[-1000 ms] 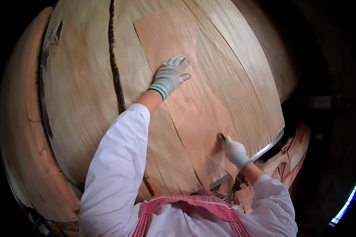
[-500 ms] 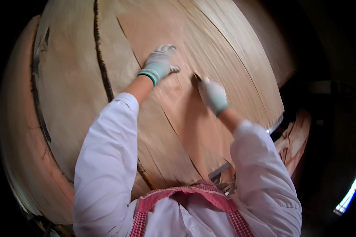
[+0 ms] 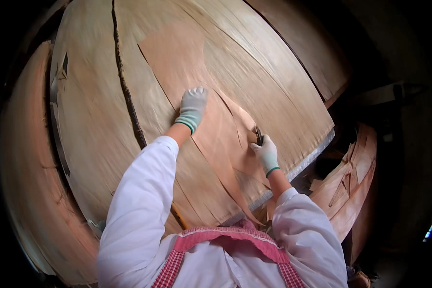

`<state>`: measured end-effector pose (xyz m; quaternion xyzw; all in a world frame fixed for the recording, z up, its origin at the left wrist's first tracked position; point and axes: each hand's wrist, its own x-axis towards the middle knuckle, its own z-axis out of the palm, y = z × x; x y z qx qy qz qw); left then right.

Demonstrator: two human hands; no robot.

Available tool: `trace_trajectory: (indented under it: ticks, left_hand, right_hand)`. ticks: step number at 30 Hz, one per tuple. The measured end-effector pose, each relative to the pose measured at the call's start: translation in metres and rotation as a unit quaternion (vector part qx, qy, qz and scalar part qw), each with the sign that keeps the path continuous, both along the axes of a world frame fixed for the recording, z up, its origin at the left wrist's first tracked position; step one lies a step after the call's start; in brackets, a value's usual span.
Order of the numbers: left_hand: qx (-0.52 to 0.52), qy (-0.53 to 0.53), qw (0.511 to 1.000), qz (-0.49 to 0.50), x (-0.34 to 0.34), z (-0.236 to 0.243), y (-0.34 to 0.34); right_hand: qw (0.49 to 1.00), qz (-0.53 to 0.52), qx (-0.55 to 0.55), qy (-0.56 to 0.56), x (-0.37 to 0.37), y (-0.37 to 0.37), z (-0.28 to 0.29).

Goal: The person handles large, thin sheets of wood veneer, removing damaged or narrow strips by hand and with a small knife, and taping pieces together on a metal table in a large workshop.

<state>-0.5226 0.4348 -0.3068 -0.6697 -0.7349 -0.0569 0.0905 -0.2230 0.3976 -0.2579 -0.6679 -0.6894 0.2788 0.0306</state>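
Note:
My left hand point(image 3: 193, 106), in a white knit glove with a green cuff, presses knuckles-up on a reddish wood veneer piece point(image 3: 175, 53). Its fingers are curled under, and whatever they may hold is hidden. My right hand point(image 3: 266, 154), gloved alike, is closed around a small dark-bladed knife point(image 3: 259, 136), lower and to the right. Beside the blade, the edge of a reddish veneer flap point(image 3: 242, 117) curls up off the paler veneer sheet point(image 3: 278, 103) beneath. Near my apron a narrow veneer strip hangs past the stack's near edge.
A dark split point(image 3: 122, 77) runs down the pale sheet at left. Another veneer stack point(image 3: 31, 158) stands at far left. Crumpled veneer scraps point(image 3: 348, 182) lie lower right, beyond the stack's whitish edge point(image 3: 307, 161). More veneer point(image 3: 307, 48) lies at upper right.
My left hand has gone from spread fingers to a curled hand, slightly nearer me. My right hand has drawn the knife nearer and rightward, and the veneer edge beside it now lifts.

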Motion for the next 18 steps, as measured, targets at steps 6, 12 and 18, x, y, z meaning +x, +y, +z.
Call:
trace_trajectory:
  ticks: [6,12,18]
  left_hand:
    - [0.018,0.035,0.999,0.019,0.007,-0.007,-0.011]
    - [-0.063,-0.029,0.997,0.034,-0.006,-0.021,-0.001]
    - [-0.061,-0.063,0.989,0.119,-0.013,0.018,-0.002]
  right_hand:
    - [0.981,0.074,0.177,-0.025,-0.037,-0.055,0.065]
    - [0.949,0.197,0.243,0.047,-0.07,-0.094,0.122]
    - [0.962,0.175,0.19,0.089,-0.076,-0.085,0.147]
